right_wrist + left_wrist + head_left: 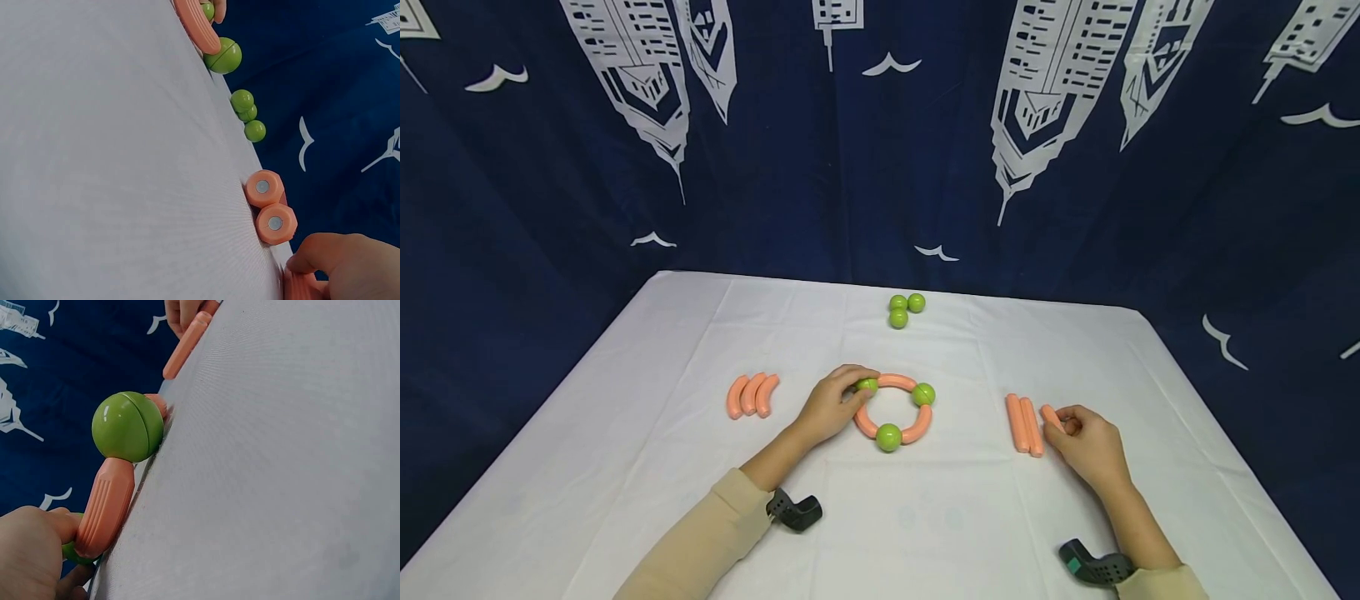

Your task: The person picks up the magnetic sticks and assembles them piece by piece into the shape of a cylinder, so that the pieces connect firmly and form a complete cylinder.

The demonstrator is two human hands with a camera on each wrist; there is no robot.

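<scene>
A ring of curved orange rods (915, 426) joined by green balls (888, 437) lies mid-table. At its upper left, my left hand (837, 402) grips one green ball (867, 384), its thumb on the near side and fingers behind. In the left wrist view, a curved rod (106, 509) runs from that hand to another ball (128, 427). To the right, my right hand (1092, 446) pinches a straight orange rod (1051, 417) between thumb and fingers, mostly covering it. Beside it, two straight rods (1024, 425) lie side by side; the right wrist view shows grey discs in their ends (275, 223).
Several curved orange rods (752, 395) lie in a group left of the ring. Three loose green balls (898, 318) sit close to the table's far edge. A white cloth (925, 517) covers the table, and a dark blue printed curtain (850, 167) hangs behind it.
</scene>
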